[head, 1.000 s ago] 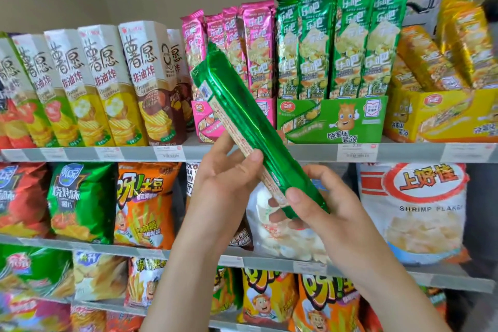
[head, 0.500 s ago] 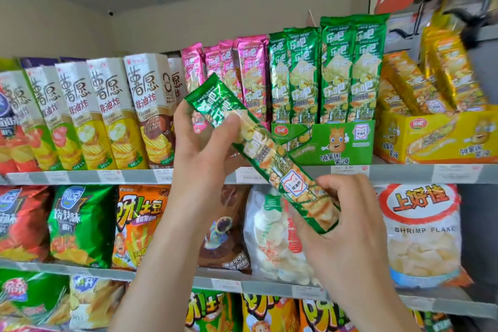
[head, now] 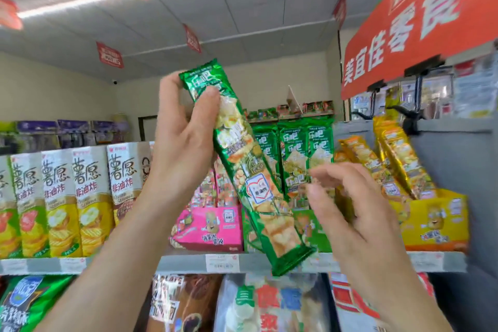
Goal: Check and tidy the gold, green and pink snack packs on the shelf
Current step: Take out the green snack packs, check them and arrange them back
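Pinching the green pack (head: 253,183) near its top in my left hand (head: 183,148), I hold it tilted before the shelf (head: 183,263); my right hand (head: 350,210) hangs loose-fingered beside it, holding nothing. It looks light, crinkly, slick and crushable, so I'd take its sealed ends.

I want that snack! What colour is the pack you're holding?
Shiny green pack, seen in the head view.

green pack (head: 249,170): glossy foil-look plastic; pink box (head: 213,226): matt card; shelf edge (head: 186,263): matt grey.
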`<state>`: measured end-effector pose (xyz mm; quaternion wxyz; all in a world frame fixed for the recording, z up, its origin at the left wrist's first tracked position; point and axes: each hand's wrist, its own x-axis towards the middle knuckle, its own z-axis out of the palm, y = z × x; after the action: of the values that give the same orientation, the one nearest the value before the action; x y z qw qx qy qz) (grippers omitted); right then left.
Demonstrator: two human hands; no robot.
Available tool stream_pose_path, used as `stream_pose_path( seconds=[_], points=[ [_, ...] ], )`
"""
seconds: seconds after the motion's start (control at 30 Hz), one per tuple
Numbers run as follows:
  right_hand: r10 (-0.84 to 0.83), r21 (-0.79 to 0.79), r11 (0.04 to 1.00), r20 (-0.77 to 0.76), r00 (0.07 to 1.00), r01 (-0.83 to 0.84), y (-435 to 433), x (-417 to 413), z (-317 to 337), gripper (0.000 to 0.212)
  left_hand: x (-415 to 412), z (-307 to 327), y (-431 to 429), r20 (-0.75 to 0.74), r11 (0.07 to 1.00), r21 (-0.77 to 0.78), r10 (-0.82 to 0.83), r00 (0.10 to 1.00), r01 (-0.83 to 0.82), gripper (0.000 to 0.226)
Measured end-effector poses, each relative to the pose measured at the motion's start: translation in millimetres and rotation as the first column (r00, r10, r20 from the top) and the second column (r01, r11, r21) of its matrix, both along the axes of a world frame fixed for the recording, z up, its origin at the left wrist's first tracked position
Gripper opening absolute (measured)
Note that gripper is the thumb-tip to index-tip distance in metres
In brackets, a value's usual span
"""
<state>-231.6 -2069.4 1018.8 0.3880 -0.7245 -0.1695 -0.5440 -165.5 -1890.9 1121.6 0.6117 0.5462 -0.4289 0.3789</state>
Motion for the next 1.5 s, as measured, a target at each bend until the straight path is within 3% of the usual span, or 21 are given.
stream_pose_path(
  seconds=[0.17, 0.37, 0.43, 0.53, 0.83, 1.13, 1.33, 1.4, 1.5],
  points=[
    [-0.169, -0.146, 0.975, 0.004, 0.986, 0.168, -44, 18, 75, 0.035, 6, 54, -16, 0.125, 0.995, -0.084, 0.069, 0.99, -0.058, 0.01],
    [-0.283, -0.438, 0.886, -0.257, 0.924, 0.15, -55, 45, 121, 0.054, 13, 105, -15, 0.349, 0.974, -0.134, 0.217, 0.911, -0.181, 0.014],
    [-0.344, -0.505, 0.849, -0.303, 0.889, 0.156, -60, 52, 122, 0.039, 19, 116, -16, 0.374, 0.965, -0.171, 0.248, 0.894, -0.196, 0.015],
    [-0.306, -0.481, 0.869, -0.345, 0.887, 0.113, -65, 57, 119, 0.005, 30, 121, -25, 0.341, 0.953, -0.189, 0.29, 0.894, -0.237, 0.02],
    [-0.239, -0.523, 0.852, -0.449, 0.861, -0.036, -75, 66, 125, 0.004, 56, 91, -58, 0.299, 0.92, 0.213, 0.261, 0.918, -0.33, 0.026],
    [-0.294, -0.607, 0.794, -0.432, 0.853, -0.034, -77, 55, 141, 0.026, 55, 102, -57, 0.054, 0.864, 0.493, 0.088, 0.995, -0.103, 0.023],
    [-0.299, -0.603, 0.795, -0.485, 0.822, -0.067, -89, 63, 134, 0.052, 72, 81, -71, -0.229, 0.767, 0.634, 0.066, 0.971, 0.098, 0.021],
    [-0.265, -0.572, 0.817, -0.484, 0.834, -0.072, -91, 68, 128, 0.045, 76, 71, -71, -0.199, 0.71, 0.701, 0.106, 0.974, 0.066, 0.022],
    [-0.208, -0.506, 0.859, -0.48, 0.852, -0.075, -91, 70, 125, 0.034, 78, 66, -71, -0.022, 0.578, 0.809, 0.21, 0.977, -0.106, 0.018]
  ],
)
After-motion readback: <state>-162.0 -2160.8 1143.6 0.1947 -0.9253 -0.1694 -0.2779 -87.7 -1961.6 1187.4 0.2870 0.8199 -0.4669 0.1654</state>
